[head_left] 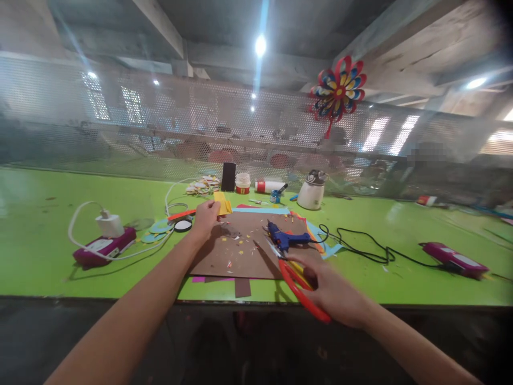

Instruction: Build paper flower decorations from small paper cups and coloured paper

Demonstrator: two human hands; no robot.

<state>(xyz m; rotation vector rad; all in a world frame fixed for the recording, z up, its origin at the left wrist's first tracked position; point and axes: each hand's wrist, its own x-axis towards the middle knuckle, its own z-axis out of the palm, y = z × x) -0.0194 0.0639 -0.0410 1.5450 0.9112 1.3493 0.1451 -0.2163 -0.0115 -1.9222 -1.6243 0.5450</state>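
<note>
My left hand [206, 220] is closed around a piece of yellow paper [223, 204] above the left far part of a brown board [224, 263]. An orange-red strip [181, 215] extends leftward beside that hand. In my right hand [334, 291] are scissors with red and yellow handles [295, 287]. Their blades point up and left over the board and look parted. Just beyond the scissors, a blue hot glue gun [285, 239] lies on the board, its nozzle to the left. Small yellow and white scraps are scattered on the board.
Purple power strips [455, 258] lie right and left, the left one carrying a white charger [109, 226]. A black cord [360, 251] coils at right. Behind stand a kettle-like jug [311, 193], a paper cup [242, 184] and a dark phone [228, 177]. A pinwheel flower [339, 92] rises above.
</note>
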